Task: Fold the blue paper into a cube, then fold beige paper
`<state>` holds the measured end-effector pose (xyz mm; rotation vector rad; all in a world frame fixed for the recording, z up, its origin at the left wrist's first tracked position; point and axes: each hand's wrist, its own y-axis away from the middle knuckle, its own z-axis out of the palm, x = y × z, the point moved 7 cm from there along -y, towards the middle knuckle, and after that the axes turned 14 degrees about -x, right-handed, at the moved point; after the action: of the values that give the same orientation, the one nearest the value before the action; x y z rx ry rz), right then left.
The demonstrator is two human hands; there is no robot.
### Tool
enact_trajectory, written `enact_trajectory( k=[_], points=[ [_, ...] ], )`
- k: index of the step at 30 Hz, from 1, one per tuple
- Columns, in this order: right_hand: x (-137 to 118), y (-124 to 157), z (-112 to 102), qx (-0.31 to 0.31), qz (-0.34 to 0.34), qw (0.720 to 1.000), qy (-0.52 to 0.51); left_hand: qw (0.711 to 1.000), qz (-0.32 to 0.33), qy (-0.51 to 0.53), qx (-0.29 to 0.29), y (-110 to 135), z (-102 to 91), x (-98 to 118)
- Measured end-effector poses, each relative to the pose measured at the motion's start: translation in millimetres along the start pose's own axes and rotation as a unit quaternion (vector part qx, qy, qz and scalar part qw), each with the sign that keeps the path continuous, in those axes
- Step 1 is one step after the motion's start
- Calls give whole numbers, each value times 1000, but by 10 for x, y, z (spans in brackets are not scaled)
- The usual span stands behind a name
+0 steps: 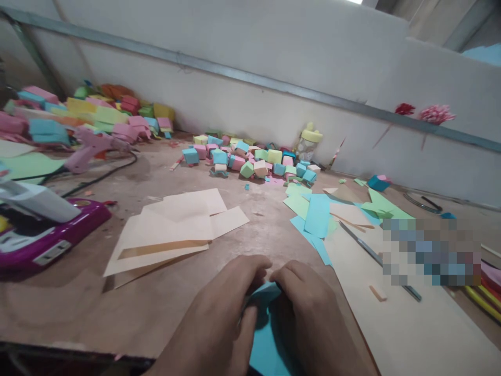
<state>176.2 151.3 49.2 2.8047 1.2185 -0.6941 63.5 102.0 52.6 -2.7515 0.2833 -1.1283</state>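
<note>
Both hands meet at the front middle of the table around a sheet of blue paper (266, 344). My left hand (230, 297) grips its upper left part, with the thumb along the near side and the fingers curled over the top. My right hand (309, 297) is curled on the paper's right edge, its fingertips close to the left ones. Between the hands the top of the paper is bent over. The fingertips are partly hidden. Cream paper sheets (176, 224) lie stacked loosely to the left, beyond my left hand.
Small coloured paper boxes (260, 168) lie in a heap by the wall, before a yellow-lidded jar (309, 143). A pink glue gun (88, 149) and a purple device (70, 224) are on the left. Right are blue offcuts (318, 215), a slim metal tool (364, 244) and a large cream sheet (410, 334).
</note>
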Motion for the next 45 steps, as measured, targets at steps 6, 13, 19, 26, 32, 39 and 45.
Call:
enact_trajectory(
  k=[6, 13, 19, 26, 32, 39, 45],
  points=[
    [33, -4, 52, -29, -1, 999, -17, 998, -14, 58, 12, 60, 73, -68],
    [-18, 41, -19, 71, 30, 997, 32, 998, 19, 58, 30, 30, 98, -40],
    [6, -13, -85, -13, 64, 998, 14, 997, 64, 15, 29, -80, 84, 83],
    [122, -21, -211, -95, 98, 986, -95, 988, 103, -87, -78, -323, 59, 339],
    [104, 24, -338, -44, 135, 989, -46, 994, 87, -64, 3, -301, -159, 257],
    [-76, -85, -172, -57, 173, 982, -47, 986, -105, 87, -92, -220, -234, -125],
    [-286, -186, -109, -137, 77, 984, -81, 970, -165, 139, -112, -159, -261, -273]
  ],
)
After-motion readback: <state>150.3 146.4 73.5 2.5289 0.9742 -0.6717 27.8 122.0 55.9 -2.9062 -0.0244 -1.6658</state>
